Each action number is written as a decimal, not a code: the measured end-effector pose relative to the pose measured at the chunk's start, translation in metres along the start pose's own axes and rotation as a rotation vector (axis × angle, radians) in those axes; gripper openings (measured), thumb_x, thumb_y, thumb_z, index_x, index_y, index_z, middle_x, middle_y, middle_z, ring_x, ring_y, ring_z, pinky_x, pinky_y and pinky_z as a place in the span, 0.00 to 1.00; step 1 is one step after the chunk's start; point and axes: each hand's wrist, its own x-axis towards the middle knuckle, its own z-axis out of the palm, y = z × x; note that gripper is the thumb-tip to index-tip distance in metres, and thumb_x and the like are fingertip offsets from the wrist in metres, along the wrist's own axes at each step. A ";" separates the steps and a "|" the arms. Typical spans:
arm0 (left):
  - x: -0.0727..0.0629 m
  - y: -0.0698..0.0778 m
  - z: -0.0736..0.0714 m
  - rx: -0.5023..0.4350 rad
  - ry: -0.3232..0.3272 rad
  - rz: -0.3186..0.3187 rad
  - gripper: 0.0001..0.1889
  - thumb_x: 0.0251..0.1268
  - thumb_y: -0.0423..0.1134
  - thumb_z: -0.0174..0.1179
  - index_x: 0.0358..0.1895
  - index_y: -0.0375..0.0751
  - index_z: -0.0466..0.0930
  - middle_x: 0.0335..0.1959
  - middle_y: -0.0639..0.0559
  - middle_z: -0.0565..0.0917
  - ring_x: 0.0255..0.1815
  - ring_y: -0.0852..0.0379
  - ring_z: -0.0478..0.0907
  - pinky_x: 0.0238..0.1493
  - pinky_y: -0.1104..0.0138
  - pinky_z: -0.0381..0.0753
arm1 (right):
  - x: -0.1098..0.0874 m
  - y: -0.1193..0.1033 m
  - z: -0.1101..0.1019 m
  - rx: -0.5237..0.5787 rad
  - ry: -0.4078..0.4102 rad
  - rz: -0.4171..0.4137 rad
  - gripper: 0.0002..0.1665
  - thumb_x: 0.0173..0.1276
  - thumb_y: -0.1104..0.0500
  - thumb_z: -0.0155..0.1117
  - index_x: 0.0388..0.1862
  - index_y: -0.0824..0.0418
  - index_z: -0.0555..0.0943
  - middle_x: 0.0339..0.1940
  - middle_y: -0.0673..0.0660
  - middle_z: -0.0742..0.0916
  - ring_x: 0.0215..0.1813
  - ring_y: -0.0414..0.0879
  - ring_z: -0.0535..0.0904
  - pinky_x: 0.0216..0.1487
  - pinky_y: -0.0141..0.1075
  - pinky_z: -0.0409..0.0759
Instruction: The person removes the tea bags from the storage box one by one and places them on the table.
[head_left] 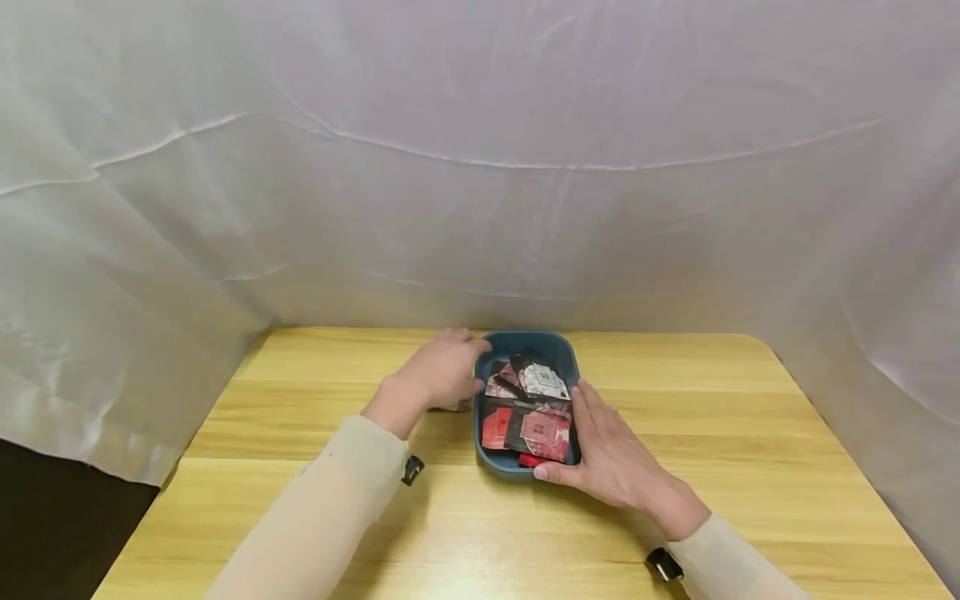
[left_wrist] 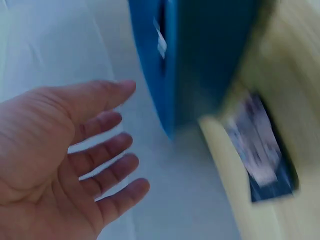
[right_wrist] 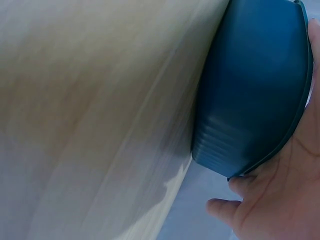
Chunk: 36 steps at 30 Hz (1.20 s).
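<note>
A dark blue plastic bin (head_left: 504,469) stands on the table, holding several small square packets. Among them are a white patterned packet (head_left: 544,380), a dark pink one (head_left: 543,431) and a red one (head_left: 496,427). My left hand (head_left: 444,372) is at the bin's left side, fingertips near the rim; the left wrist view shows its fingers spread and nothing in its grasp. Under that hand, a patterned packet (left_wrist: 255,142) lies on the table beside the bin, mostly hidden in the head view. My right hand (head_left: 611,454) rests with straight fingers along the bin's right rim, thumb at the front corner.
The wooden table (head_left: 712,417) extends to both sides of the bin and towards me. Pale fabric (head_left: 525,208) hangs behind the table and along its sides. A black wrist device (head_left: 664,564) shows at the right sleeve, with another (head_left: 412,469) at the left.
</note>
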 end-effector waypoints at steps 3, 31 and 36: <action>-0.002 0.026 0.002 0.069 -0.007 0.103 0.34 0.69 0.51 0.71 0.74 0.43 0.75 0.73 0.43 0.77 0.76 0.43 0.70 0.80 0.52 0.66 | 0.002 -0.001 0.000 0.001 -0.002 -0.008 0.80 0.60 0.15 0.59 0.86 0.71 0.45 0.87 0.72 0.52 0.86 0.68 0.52 0.80 0.65 0.62; 0.019 0.070 0.052 0.249 -0.127 0.154 0.34 0.60 0.64 0.72 0.65 0.47 0.83 0.61 0.46 0.81 0.64 0.45 0.75 0.74 0.50 0.75 | 0.006 -0.005 -0.005 -0.089 -0.023 -0.004 0.80 0.60 0.13 0.55 0.85 0.74 0.47 0.86 0.73 0.53 0.86 0.68 0.51 0.80 0.69 0.57; 0.019 0.072 0.052 0.251 -0.131 0.149 0.40 0.61 0.65 0.71 0.71 0.46 0.78 0.65 0.45 0.79 0.66 0.45 0.74 0.70 0.53 0.78 | 0.006 -0.006 -0.007 -0.105 -0.030 -0.001 0.80 0.60 0.12 0.53 0.85 0.74 0.48 0.86 0.73 0.53 0.86 0.69 0.51 0.80 0.69 0.56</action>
